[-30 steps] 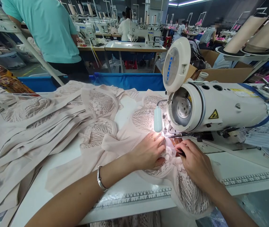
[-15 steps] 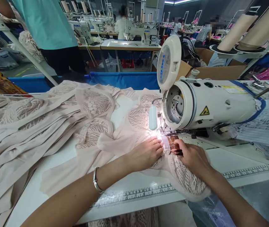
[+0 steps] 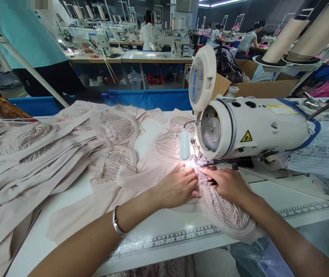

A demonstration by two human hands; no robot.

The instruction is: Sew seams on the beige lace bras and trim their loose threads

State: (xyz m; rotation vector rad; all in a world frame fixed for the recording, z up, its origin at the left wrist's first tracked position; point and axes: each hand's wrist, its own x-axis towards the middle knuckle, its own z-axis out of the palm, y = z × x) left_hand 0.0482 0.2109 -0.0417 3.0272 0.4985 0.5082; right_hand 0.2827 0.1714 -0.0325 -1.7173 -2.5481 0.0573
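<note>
A beige lace bra (image 3: 225, 207) lies under the needle area of a white sewing machine (image 3: 257, 123), its cup toward me. My left hand (image 3: 178, 186), with a ring and a silver bracelet, presses its curled fingers on the fabric left of the lit needle. On the other side, my right hand (image 3: 230, 184) holds the bra's edge close to the presser foot, index finger reaching forward. A small dark pointed object (image 3: 211, 181) shows by its fingers; its kind is unclear. The needle tip is lost in the lamp's glare.
Beige lace bra pieces (image 3: 66, 154) are heaped across the left of the table. A printed ruler (image 3: 167, 240) runs along the front edge. Thread cones (image 3: 286, 40) stand at upper right. A person in a turquoise shirt (image 3: 22, 34) is beyond the table.
My right index finger has straightened toward the needle and the hand has shifted slightly left. The round part inside the machine head has turned. The person in turquoise has moved left.
</note>
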